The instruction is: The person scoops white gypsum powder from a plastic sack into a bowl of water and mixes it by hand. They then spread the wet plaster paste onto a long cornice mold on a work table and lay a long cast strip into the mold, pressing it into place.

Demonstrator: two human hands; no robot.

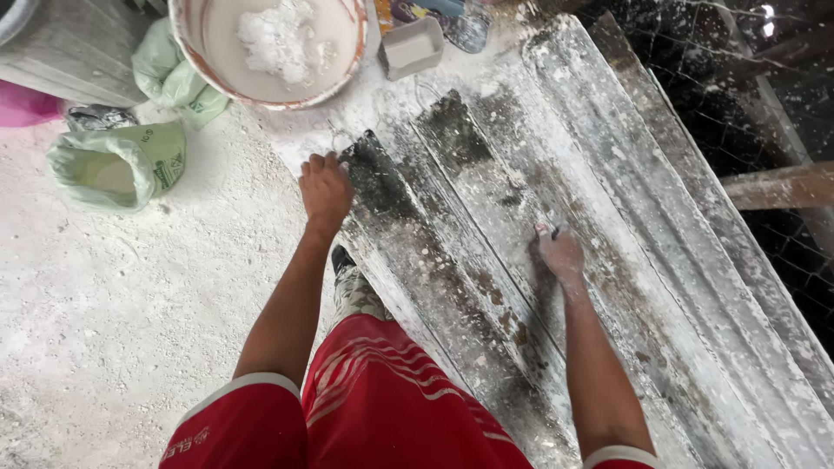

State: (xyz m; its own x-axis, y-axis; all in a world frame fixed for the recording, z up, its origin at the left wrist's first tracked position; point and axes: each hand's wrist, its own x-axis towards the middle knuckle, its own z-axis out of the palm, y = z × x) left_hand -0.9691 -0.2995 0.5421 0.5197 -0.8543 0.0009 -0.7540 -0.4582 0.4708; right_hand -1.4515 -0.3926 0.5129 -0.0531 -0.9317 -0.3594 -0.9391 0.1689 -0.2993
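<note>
A long, plaster-crusted mould [486, 226] with dark ridges and channels lies diagonally before me. My left hand [325, 189] curls over its near top corner, gripping the edge beside a small wire loop. My right hand [560, 254], dusted white, presses flat into a dark channel of the mould further right, fingers spread. A wider white-coated mould [660, 217] lies alongside it to the right. My red shorts and one shoe show at the bottom.
A large white bucket [195, 43] holding white paste stands at the top. Green sacks [117, 165] lie on the dusty floor at left. A small grey tray [412, 48] sits near the bucket. Wire mesh [764, 104] and wooden beams border the right.
</note>
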